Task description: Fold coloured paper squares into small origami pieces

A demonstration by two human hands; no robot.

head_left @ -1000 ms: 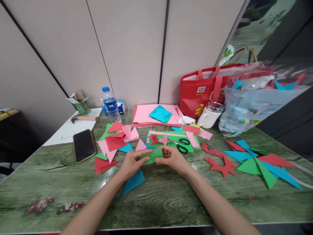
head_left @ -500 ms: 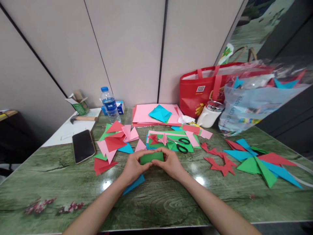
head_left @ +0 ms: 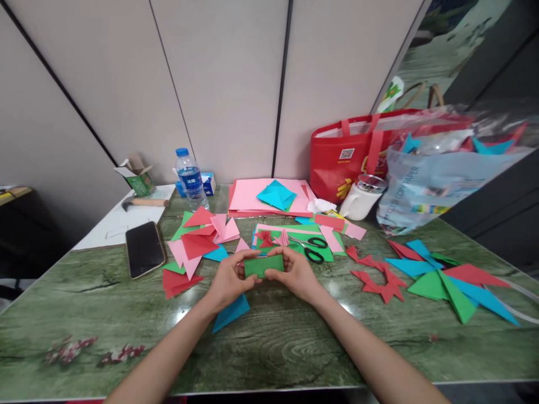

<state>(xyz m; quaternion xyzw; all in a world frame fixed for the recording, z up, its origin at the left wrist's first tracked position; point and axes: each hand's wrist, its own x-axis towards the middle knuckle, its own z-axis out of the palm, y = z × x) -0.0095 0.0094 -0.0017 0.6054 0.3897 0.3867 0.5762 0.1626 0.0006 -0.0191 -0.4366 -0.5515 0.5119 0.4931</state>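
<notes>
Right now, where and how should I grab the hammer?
I'd take the hammer by its wooden handle, coming from above and the right: it lies flat, its handle's end pointing right, its metal head at the left.

Everyday clutter along the back of a green, wood-grained bench (head_left: 269, 359).
At the left, a hammer (head_left: 145, 203) lies on a white sheet (head_left: 105, 224), an open carton (head_left: 141, 180) behind it and a dark-screened phone (head_left: 145, 251) nearer the front; a blue-capped water bottle (head_left: 191, 182) stands upright before a blue-and-white box (head_left: 208, 184). At the right, a white mug (head_left: 361, 201) with a shiny lid sits in front of a red bag (head_left: 330, 163), near a crumpled white tissue (head_left: 321, 206).
</notes>
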